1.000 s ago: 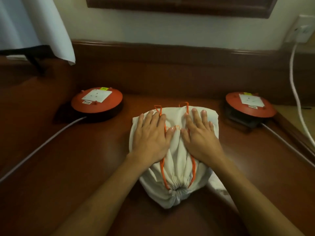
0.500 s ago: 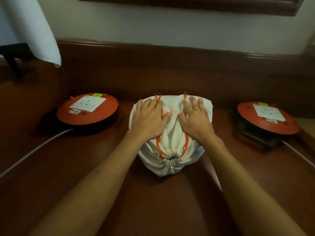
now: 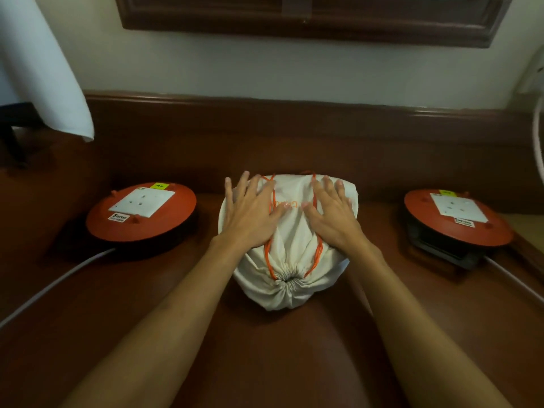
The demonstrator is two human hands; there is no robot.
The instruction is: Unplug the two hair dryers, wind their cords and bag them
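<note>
A full white drawstring bag (image 3: pixel 291 260) with orange cords lies on the brown table (image 3: pixel 265 348), its cinched mouth toward me. My left hand (image 3: pixel 250 213) lies flat on the bag's left half, fingers spread. On the right half rests my right hand (image 3: pixel 332 213), also flat with fingers apart. Neither hand grips anything. The hair dryers are not visible; what the bag holds is hidden.
A red extension reel (image 3: pixel 141 216) with a white socket sits left of the bag, its grey cable (image 3: pixel 53 287) running off to the left. A second red reel (image 3: pixel 457 219) sits to the right. A wooden backboard (image 3: pixel 294 136) rises behind. White cloth (image 3: pixel 44 69) hangs at upper left.
The bag has been pushed away from me toward the backboard, between the two reels. Both hands stayed flat on it and their fingers have spread wider.
</note>
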